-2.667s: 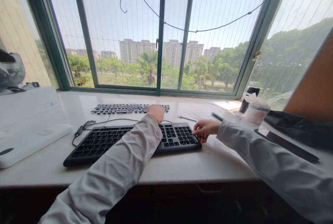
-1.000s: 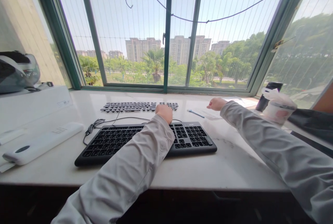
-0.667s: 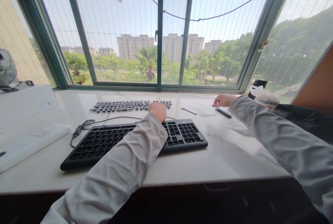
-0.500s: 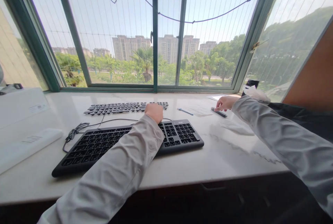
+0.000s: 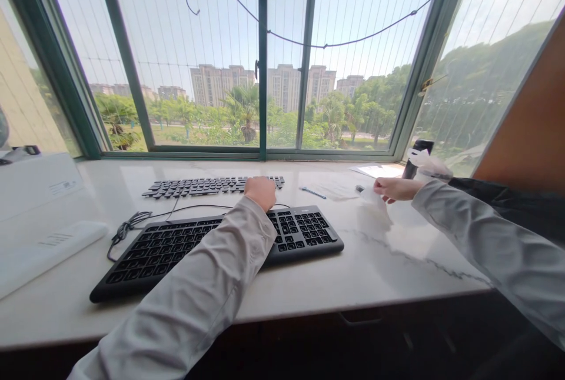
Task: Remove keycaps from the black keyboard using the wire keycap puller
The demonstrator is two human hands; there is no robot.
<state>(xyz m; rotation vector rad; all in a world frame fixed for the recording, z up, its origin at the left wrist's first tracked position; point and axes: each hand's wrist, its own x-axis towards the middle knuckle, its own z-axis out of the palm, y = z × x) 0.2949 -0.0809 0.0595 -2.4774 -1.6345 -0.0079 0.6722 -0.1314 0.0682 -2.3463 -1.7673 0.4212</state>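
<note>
My left hand [image 5: 260, 193] is curled into a fist above the back edge of a black keyboard [image 5: 304, 228] whose keycaps are off. Whatever its fingers hold, if anything, is hidden from me. Behind it, loose dark keycaps [image 5: 207, 186] lie in rows on the white counter. On the right, my right hand [image 5: 395, 189] pinches a thin, whitish, translucent sheet [image 5: 376, 212] that hangs down onto the counter; its exact kind is unclear. A small dark tip [image 5: 359, 189] shows just left of that sheet, the rest of it covered.
A thin blue stick [image 5: 313, 193] lies beside a clear film [image 5: 338, 189]. The keyboard's cable [image 5: 128, 227] is bundled at left, near a white box [image 5: 39, 186]. At the back right stand a black cylinder [image 5: 412, 159] and crumpled white plastic [image 5: 430, 165]. The counter's front edge [image 5: 309, 312] runs nearest me.
My right hand has left the dark slim object and moved slightly right, lifting the whitish sheet that lay flat before. The left hand has stayed nearly in place.
</note>
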